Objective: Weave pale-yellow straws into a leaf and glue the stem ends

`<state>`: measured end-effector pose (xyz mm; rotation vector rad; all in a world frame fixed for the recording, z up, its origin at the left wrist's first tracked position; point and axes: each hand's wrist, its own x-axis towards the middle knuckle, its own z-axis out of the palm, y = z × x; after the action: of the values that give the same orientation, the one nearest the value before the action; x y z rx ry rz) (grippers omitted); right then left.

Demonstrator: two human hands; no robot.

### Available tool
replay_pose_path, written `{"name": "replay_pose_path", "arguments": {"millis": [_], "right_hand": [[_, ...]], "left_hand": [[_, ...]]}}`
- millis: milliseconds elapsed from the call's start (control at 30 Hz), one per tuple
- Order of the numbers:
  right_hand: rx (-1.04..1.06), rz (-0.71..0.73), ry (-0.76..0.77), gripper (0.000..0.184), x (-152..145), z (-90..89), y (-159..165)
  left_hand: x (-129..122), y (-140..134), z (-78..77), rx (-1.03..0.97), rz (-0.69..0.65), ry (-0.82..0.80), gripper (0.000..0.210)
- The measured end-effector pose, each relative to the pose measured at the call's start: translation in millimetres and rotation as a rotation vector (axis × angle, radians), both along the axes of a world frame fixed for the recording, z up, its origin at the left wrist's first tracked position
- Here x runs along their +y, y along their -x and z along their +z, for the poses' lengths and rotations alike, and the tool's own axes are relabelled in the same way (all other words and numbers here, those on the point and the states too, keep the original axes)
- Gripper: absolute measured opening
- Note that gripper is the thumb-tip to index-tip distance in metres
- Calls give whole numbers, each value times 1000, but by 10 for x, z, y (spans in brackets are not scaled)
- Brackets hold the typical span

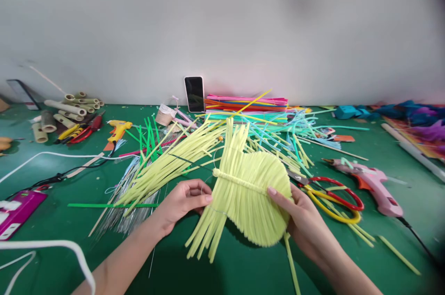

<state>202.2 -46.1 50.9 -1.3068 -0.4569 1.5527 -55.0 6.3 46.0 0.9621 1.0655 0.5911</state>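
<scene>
Fan (259,207) held at frame centre, over worktop (250,274). Its right side is grasped by the right hand (301,214); the left hand (189,200) is curled at its left edge, grip not discernible. Scissors (328,179) noted at right.

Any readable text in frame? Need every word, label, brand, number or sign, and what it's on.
None legible.
Pink glue gun: dark mark on the handle, too small to read.
Leaning phone at far left: patch near its lower end, too blurred to read.
Purple power strip: no lettering I can make out.
Upright phone: dark screen, no readable text.
Yellow-green fan-shaped piece: no lettering visible.
</scene>
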Motion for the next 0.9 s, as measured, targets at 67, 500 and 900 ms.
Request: {"name": "replay_pose_path", "arguments": {"millis": [67, 500, 900], "right_hand": [[5, -2, -2, 72, -6, 6, 5], [-33, 19, 8, 69, -16, 15, 24], [-45, 57, 18, 76, 0, -42, -8]], "left_hand": [[0, 5, 17, -4, -39, -29, 25], [20, 26, 5, 133, -98, -148, 25], [32, 105, 42, 94, -177, -60, 27]]}}
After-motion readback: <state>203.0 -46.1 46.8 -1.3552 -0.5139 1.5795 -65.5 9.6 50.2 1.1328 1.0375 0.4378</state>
